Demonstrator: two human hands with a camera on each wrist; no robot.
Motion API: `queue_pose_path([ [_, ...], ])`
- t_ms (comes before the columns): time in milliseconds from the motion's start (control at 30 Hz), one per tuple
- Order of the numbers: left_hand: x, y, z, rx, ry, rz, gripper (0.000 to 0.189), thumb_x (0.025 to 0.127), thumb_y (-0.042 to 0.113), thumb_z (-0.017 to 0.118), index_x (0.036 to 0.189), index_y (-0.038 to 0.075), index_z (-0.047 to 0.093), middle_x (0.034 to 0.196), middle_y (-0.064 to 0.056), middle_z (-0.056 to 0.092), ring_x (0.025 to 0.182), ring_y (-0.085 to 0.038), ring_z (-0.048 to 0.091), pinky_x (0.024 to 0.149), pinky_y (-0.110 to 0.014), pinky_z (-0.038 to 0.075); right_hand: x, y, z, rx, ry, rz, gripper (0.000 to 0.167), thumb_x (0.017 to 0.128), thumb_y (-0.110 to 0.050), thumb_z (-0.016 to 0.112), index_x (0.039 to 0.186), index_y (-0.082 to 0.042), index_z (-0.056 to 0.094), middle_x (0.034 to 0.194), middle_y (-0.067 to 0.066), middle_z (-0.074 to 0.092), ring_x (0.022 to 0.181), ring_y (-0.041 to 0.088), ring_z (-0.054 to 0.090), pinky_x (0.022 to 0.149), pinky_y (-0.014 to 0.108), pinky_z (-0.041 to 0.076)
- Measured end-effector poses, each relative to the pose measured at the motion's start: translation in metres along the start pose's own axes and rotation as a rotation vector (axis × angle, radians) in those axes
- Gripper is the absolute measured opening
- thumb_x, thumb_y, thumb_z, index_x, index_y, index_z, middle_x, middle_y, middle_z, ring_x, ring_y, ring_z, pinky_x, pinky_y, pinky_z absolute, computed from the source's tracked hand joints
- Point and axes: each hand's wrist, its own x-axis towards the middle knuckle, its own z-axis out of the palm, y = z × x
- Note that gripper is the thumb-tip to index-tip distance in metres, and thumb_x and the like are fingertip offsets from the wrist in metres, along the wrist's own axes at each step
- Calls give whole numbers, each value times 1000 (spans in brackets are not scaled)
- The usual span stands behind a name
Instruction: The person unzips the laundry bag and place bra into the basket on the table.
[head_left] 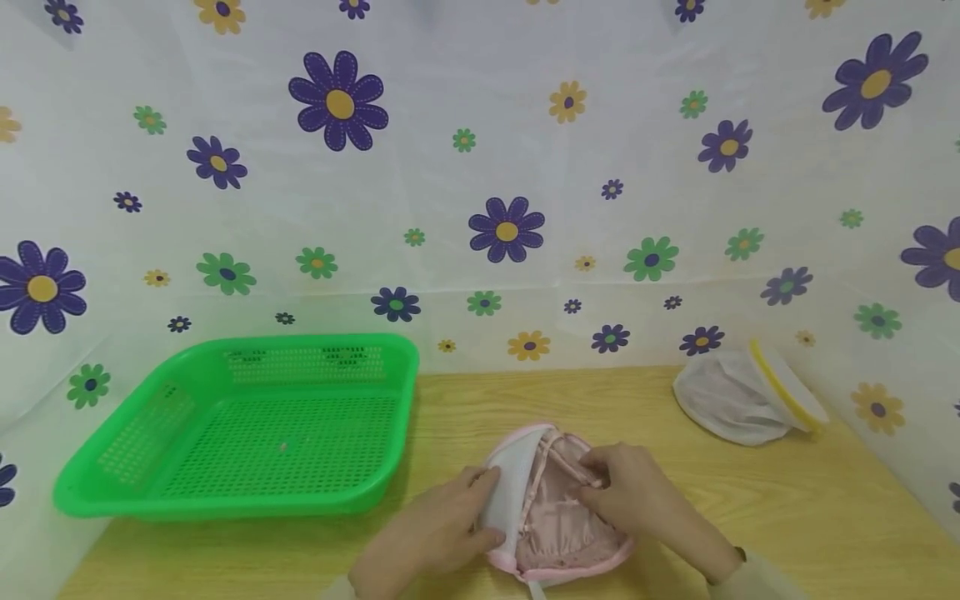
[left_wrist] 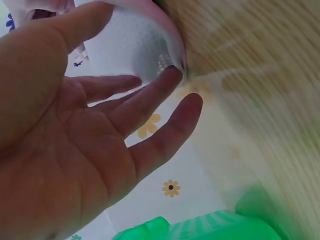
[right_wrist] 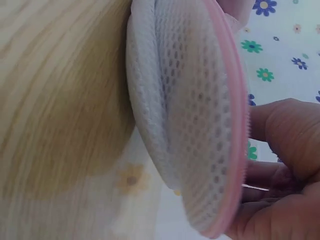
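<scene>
A round white mesh laundry bag (head_left: 512, 492) with a pink zipper edge lies unzipped on the table, its opening facing up. Inside it is a folded pink satin bra (head_left: 558, 517) with thin straps. My left hand (head_left: 442, 525) is at the bag's left side, thumb against the white mesh and fingers spread at the pink rim. With the right hand (head_left: 626, 492) I pinch the bra near the bag's upper right edge. The right wrist view shows the bag's mesh wall (right_wrist: 200, 110) from outside, with the curled fingers behind the pink zipper.
A green plastic basket (head_left: 408, 392) with perforated walls stands to the left. At the back right a second white mesh bag (head_left: 720, 396) with a yellow rim lies on its side. A flower-patterned sheet (head_left: 420, 167) hangs behind the wooden table (head_left: 487, 396).
</scene>
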Motion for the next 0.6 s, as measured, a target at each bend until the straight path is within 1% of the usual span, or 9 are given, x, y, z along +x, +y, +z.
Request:
queue_pose_path([
  [100, 1, -1, 1, -24, -22, -21, 79, 96, 41, 67, 155, -2, 37, 154, -22, 48, 138, -40, 53, 115, -53, 43, -3, 0, 0, 3, 76, -36, 30, 76, -3, 74, 107, 1, 76, 84, 4, 72, 66, 7, 53, 53, 20, 46],
  [167, 2, -1, 1, -30, -31, -33, 80, 96, 43, 67, 154, -3, 37, 154, -23, 48, 140, -39, 51, 116, -53, 41, -4, 0, 0, -6, 126, -86, 30, 75, 1, 71, 105, 1, 76, 81, 2, 70, 64, 4, 51, 53, 19, 45],
  [267, 3, 0, 2, -32, -32, -48, 80, 96, 44, 66, 154, -3, 37, 154, -23, 49, 139, -39, 52, 115, -53, 42, -7, 2, 1, -9, 199, -199, 30, 75, 4, 71, 104, 1, 77, 79, -1, 66, 65, -1, 48, 54, 17, 45],
  [333, 3, 0, 2, -33, -26, -59, 81, 96, 45, 66, 154, -3, 38, 153, -23, 49, 138, -39, 53, 114, -53, 43, -9, 3, 1, -15, 264, -300, 30, 73, 8, 72, 102, 0, 77, 80, -2, 66, 67, -4, 47, 55, 16, 46],
  [467, 5, -1, 3, -49, -6, -83, 81, 95, 45, 67, 153, -4, 39, 152, -23, 50, 135, -39, 56, 112, -53, 45, -10, 5, 0, -29, 390, -494, 37, 69, 15, 74, 103, 1, 76, 87, 0, 69, 69, -6, 49, 55, 13, 46],
  [500, 5, -1, 4, -49, -2, -88, 80, 95, 45, 68, 153, -4, 40, 152, -23, 50, 135, -39, 56, 112, -53, 46, -10, 6, 0, -34, 410, -531, 39, 68, 17, 74, 104, 1, 75, 89, 0, 70, 70, -5, 50, 55, 12, 45],
  [600, 7, -1, 4, -43, 7, -100, 80, 95, 45, 69, 151, -4, 41, 151, -24, 51, 134, -40, 56, 111, -53, 46, -11, 7, -2, -51, 427, -594, 42, 67, 17, 76, 106, 0, 74, 93, 1, 69, 72, -4, 50, 57, 9, 44],
])
